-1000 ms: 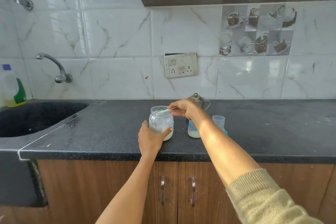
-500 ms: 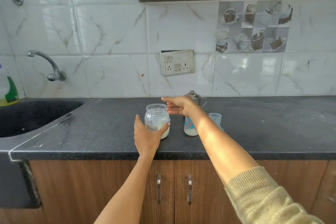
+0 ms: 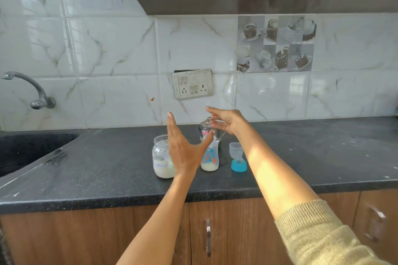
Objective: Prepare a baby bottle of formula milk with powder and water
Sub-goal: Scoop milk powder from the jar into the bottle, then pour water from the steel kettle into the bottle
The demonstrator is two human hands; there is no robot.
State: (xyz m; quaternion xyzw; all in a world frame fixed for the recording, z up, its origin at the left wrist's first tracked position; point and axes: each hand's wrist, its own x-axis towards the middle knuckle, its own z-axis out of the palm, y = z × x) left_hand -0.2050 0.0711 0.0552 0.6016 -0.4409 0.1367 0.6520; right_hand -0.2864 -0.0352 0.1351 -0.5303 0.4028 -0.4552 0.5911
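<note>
1. The dark counter (image 3: pixel 301 157) lies bare to my right, up to its front edge; the sink (image 3: pixel 32 148) is sunk in at left
2. The glass powder jar (image 3: pixel 161 157), baby bottle (image 3: pixel 210 157) and blue-collared teat (image 3: pixel 238 158) stand mid-counter, a steel pot (image 3: pixel 205 127) behind them
3. My left hand (image 3: pixel 185 150) is raised flat, fingers spread, empty
4. My right hand (image 3: pixel 226 120) hovers above the bottle, fingers loosely apart
</note>
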